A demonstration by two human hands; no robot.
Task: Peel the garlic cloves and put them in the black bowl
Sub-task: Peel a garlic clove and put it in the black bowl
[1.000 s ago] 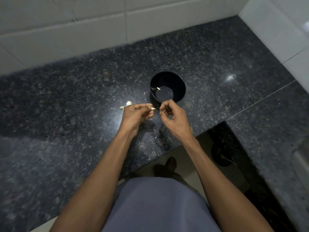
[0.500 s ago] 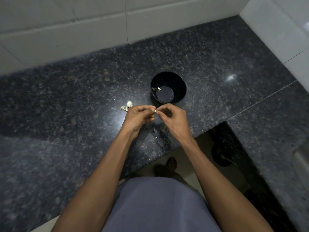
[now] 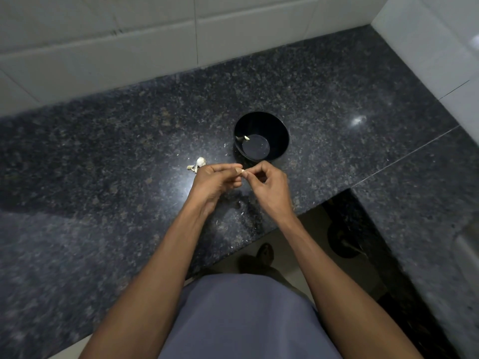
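Observation:
A small pale garlic clove (image 3: 243, 171) is pinched between the fingertips of my left hand (image 3: 215, 181) and my right hand (image 3: 267, 185), just above the dark granite counter. Most of the clove is hidden by the fingers. The black bowl (image 3: 278, 130) stands right behind my hands, with one peeled clove (image 3: 246, 137) lying inside at its left wall. A little heap of garlic cloves and skins (image 3: 197, 164) lies on the counter, touching distance left of my left hand.
The granite counter (image 3: 103, 164) runs to a white tiled wall (image 3: 129, 47) behind and on the right. Bits of garlic skin (image 3: 242, 213) are scattered near the counter's front edge. A gap beside my body opens down to the floor.
Both hands have stayed together in front of the bowl, fingers working at the clove; the right hand's fingers have shifted slightly on it.

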